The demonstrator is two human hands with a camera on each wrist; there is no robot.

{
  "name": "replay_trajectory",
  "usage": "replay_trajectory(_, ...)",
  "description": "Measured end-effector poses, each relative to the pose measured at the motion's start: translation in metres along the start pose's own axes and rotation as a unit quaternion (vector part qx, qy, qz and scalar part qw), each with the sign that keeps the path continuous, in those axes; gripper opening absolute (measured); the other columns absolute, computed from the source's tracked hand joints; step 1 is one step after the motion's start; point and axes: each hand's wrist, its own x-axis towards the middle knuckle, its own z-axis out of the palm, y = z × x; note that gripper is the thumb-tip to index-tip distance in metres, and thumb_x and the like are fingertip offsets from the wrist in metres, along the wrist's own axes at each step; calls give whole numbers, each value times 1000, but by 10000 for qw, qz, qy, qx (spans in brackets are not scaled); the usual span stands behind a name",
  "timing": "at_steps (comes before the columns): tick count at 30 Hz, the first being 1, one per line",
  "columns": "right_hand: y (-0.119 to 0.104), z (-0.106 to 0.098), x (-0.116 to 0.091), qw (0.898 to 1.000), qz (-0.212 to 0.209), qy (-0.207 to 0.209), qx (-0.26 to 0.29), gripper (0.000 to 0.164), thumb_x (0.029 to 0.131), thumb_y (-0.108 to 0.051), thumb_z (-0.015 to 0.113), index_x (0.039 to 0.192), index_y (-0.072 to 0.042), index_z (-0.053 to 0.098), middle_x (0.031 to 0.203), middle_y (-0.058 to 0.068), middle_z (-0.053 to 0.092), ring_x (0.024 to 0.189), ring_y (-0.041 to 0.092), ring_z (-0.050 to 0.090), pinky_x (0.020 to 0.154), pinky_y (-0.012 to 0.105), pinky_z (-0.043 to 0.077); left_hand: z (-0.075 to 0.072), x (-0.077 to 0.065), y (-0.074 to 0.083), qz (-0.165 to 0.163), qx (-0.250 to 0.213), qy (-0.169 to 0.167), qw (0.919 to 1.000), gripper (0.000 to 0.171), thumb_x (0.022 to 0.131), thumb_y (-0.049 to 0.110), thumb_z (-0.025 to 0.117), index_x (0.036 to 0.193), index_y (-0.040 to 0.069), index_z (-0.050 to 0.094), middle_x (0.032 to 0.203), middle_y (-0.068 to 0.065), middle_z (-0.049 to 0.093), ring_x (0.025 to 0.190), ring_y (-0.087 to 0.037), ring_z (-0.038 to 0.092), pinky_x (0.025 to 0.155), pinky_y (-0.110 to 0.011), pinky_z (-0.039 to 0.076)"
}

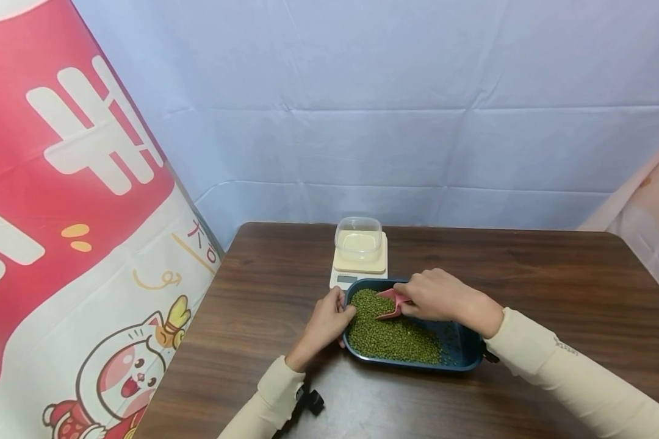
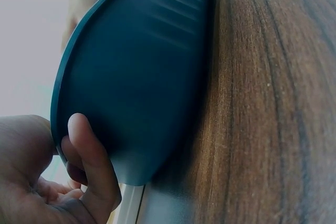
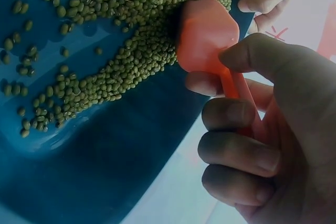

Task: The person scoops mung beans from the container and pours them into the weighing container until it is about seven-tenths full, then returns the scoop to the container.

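Your right hand point(image 1: 442, 296) has its fingers curled round the handle of a pink scoop point(image 1: 402, 302), thumb pressed along the top, with the scoop's mouth in the green beans point(image 1: 387, 338). Your left hand point(image 1: 329, 317) pinches the near-left rim of the blue tray point(image 1: 464, 344), thumb over the edge and fingers against the outer wall. The beans heap toward your left hand and thin to scattered ones below your right wrist. Dark lettering on your right sleeve point(image 1: 527, 341) is too small to read; a black strap device point(image 1: 314, 402) sits under your left wrist.

Just beyond your left hand, past the tray's far edge, stands a white scale point(image 1: 377, 263); its grey display is too small to read. A clear container point(image 1: 359, 251) sits on it. The brown table point(image 1: 252, 317) spreads around both hands. Off to your left hangs a red-and-white banner point(image 1: 27, 152) with big white character strokes, cut off, small red characters near its edge, and a cartoon cat point(image 1: 96, 372). A pale cloth point(image 1: 384, 146) hangs beyond both hands.
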Motion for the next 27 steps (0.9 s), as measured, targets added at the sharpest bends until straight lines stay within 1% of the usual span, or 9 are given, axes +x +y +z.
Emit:
replay_trajectory(3, 0, 1, 1, 10000, 1, -17, -24, 13, 86, -29, 62, 80, -23, 52, 52, -11, 30, 46, 8, 26, 39, 23, 20, 0, 0, 0, -12, -24, 2, 10000, 12, 87, 14, 55, 86, 9, 44, 58, -1, 44, 33, -19, 56, 30, -37, 53)
replay_trajectory(9, -2, 2, 2, 9999, -71, 90, -101, 12, 86, -27, 62, 80, -22, 53, 51, -10, 32, 45, 8, 26, 39, 23, 20, 0, 0, 0, 8, -101, -10, 9999, 12, 87, 13, 55, 86, 9, 44, 58, -1, 44, 33, -20, 56, 31, -37, 53)
replay_trajectory(12, -3, 2, 3, 9998, -118, 113, -149, 12, 86, -28, 62, 81, -22, 52, 51, -10, 33, 45, 8, 28, 38, 23, 22, 0, -1, 0, 7, -142, -36, 9999, 12, 87, 13, 55, 86, 9, 44, 57, -1, 44, 34, -20, 56, 31, -37, 53)
replay_trajectory(15, -4, 3, 4, 9996, -160, 136, -168, 14, 87, -28, 62, 79, -23, 51, 52, -11, 36, 44, 8, 31, 36, 24, 26, 0, -1, -1, 22, -146, -58, 9999, 12, 88, 13, 54, 86, 9, 44, 56, -1, 44, 33, -21, 56, 30, -37, 53)
replay_trajectory(18, -4, 4, 6, 9996, -199, 110, -176, 15, 87, -28, 62, 79, -23, 51, 53, -10, 38, 44, 9, 32, 37, 25, 28, 0, -1, -1, 19, -133, -72, 9999, 12, 89, 14, 54, 86, 9, 44, 54, -1, 44, 33, -21, 56, 30, -38, 53)
replay_trajectory(22, -4, 4, 9, 9997, -195, 2, -160, 13, 88, -28, 61, 81, -22, 51, 52, -10, 37, 45, 9, 31, 38, 24, 25, 0, -1, 0, 12, -107, -79, 9999, 12, 90, 14, 54, 86, 9, 44, 54, -1, 44, 33, -21, 56, 31, -40, 53)
replay_trajectory(27, -6, 3, 11, 9997, -188, -61, -120, 14, 88, -28, 61, 81, -22, 51, 52, -9, 37, 45, 9, 30, 38, 23, 23, -1, -2, 0, 15, -112, -85, 9999, 12, 90, 14, 55, 87, 8, 44, 55, -1, 45, 33, -21, 56, 31, -40, 53)
